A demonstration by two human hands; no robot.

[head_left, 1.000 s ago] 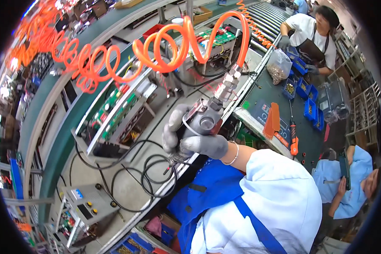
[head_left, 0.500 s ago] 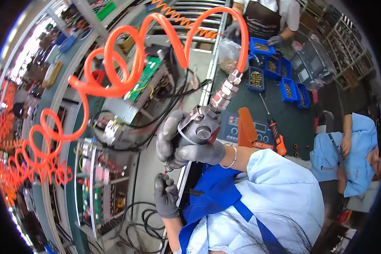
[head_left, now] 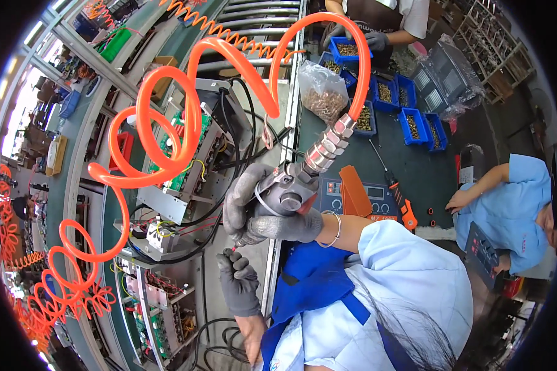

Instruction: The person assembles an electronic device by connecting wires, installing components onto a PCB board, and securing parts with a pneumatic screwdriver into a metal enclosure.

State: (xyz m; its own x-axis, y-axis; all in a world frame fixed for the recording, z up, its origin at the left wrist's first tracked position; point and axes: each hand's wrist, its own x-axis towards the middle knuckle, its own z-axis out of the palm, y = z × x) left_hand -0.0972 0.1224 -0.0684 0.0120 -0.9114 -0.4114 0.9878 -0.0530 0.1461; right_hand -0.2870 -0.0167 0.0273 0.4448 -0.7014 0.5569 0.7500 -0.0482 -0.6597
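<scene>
My right hand [head_left: 240, 207], in a grey glove, is wrapped round a dark air-powered driver [head_left: 292, 201]. Metal couplings [head_left: 330, 146] join the driver to a thick orange coiled hose [head_left: 364, 69]. The driver's nose slants down toward my left hand [head_left: 237, 285], also gloved in grey. Its fingers are curled and pinched together right below the tip. A speck of red shows between the nose and those fingertips; what they hold is too small to make out.
Beyond my right arm, a green bench bears a control panel [head_left: 377, 193], an orange-handled screwdriver [head_left: 407, 213], blue bins [head_left: 410, 140] of small metal parts and a clear bag [head_left: 320, 93]. Opened circuit-board units [head_left: 195, 139] with black cables stand leftward. Two co-workers are nearby.
The view has shifted slightly. My hands keep the same hold, the driver's tip still at my left fingers. The co-worker on the right has lowered a dark panel; the far co-worker's hands moved left.
</scene>
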